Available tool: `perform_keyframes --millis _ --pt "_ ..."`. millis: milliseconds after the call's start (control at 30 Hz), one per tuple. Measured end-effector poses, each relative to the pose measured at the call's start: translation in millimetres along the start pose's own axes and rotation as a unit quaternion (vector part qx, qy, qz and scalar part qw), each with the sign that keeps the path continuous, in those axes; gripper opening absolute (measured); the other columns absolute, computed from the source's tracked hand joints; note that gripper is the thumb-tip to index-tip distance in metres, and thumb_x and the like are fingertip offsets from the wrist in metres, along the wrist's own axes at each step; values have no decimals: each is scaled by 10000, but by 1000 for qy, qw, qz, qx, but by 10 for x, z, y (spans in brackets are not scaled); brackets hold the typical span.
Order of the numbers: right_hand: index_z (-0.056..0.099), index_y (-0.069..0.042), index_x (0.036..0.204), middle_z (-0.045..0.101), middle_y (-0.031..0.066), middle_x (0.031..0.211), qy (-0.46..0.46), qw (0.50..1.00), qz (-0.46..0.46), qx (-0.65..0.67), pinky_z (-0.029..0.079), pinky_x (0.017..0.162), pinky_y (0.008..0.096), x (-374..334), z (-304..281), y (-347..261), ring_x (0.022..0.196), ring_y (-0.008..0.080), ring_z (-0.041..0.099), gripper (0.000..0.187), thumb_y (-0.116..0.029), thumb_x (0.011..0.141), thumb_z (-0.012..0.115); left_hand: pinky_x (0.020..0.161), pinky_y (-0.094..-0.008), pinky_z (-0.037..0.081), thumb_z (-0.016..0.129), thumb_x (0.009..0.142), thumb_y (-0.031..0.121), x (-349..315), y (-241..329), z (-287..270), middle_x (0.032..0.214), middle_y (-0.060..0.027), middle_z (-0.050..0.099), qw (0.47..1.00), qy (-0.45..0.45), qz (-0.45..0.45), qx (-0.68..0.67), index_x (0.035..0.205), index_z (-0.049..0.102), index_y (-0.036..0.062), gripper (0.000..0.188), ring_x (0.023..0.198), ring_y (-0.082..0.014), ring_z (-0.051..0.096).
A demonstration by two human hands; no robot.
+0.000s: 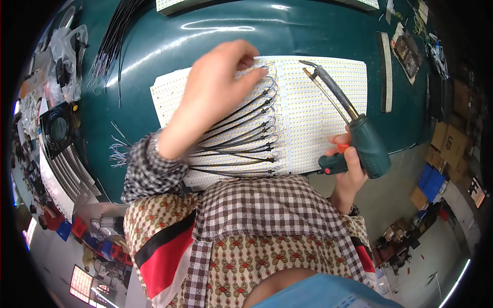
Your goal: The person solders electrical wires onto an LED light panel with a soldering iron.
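A white LED panel [323,102], dotted with rows of small yellow chips, lies on the table in front of me. Black cables [241,148] with thin split ends run across its left half and reach a seam near its middle. Over the panel's upper left, my left hand [218,90] has its fingers curled and its thumb stretched toward the topmost thin wires; what the fingers hold, if anything, is hidden. My right hand [352,172] grips a green soldering gun [372,146] by its handle, one finger at the red trigger. Its tip points up and left, above the panel's right half.
A bundle of black cables [110,46] lies at the far left on the green table [215,36]. Another panel [177,5] sits at the far edge. To the right are a pale bar [385,72] and a dark, stained tray [405,54]. Cardboard boxes [452,143] stand beyond.
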State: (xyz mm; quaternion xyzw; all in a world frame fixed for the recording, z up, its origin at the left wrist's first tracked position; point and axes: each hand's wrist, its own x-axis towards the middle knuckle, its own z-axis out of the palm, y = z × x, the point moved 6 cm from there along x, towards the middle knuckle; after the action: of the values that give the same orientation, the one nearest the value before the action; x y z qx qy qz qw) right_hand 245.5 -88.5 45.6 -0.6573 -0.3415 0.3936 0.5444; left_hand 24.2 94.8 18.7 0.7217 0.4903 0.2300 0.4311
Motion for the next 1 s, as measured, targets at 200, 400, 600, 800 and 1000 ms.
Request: perform_keyframes --millis 200,400,600,800,1000 --pt "533 115 1215 645 158 958 -9 1000 0 16 584 582 300 8 18 -6 855 281 673 434 -188 912 602 693 -395 501 672 799 135 47 -24 113 822 -97 633 996 43 55 54 836 638 46 102 791 -293 632" --pt "530 118 1215 644 161 973 -24 1000 7 -1 593 593 312 49 59 -5 870 286 675 433 -180 908 601 667 -389 493 652 800 118 39 -18 171 794 -91 625 998 38 47 2 816 638 48 73 748 -283 621" --pt "529 122 1204 642 160 981 -30 999 16 -20 594 601 325 68 83 -29 880 294 677 437 -175 895 612 621 -354 483 648 780 114 70 -86 199 750 -73 614 998 48 1 -38 816 648 50 74 652 -222 594" --pt "533 120 1194 643 155 973 -31 998 31 -36 594 617 335 83 118 -38 876 291 678 452 -192 883 631 622 -354 485 650 754 117 114 -165 252 739 -75 619 995 29 -35 -93 773 648 44 75 648 -227 593" --pt "533 113 1195 642 151 974 -39 996 55 -57 586 647 337 68 138 -43 874 286 672 446 -184 878 638 630 -373 491 655 719 126 143 -133 254 721 -101 623 999 31 -14 -18 751 643 37 95 666 -276 610"
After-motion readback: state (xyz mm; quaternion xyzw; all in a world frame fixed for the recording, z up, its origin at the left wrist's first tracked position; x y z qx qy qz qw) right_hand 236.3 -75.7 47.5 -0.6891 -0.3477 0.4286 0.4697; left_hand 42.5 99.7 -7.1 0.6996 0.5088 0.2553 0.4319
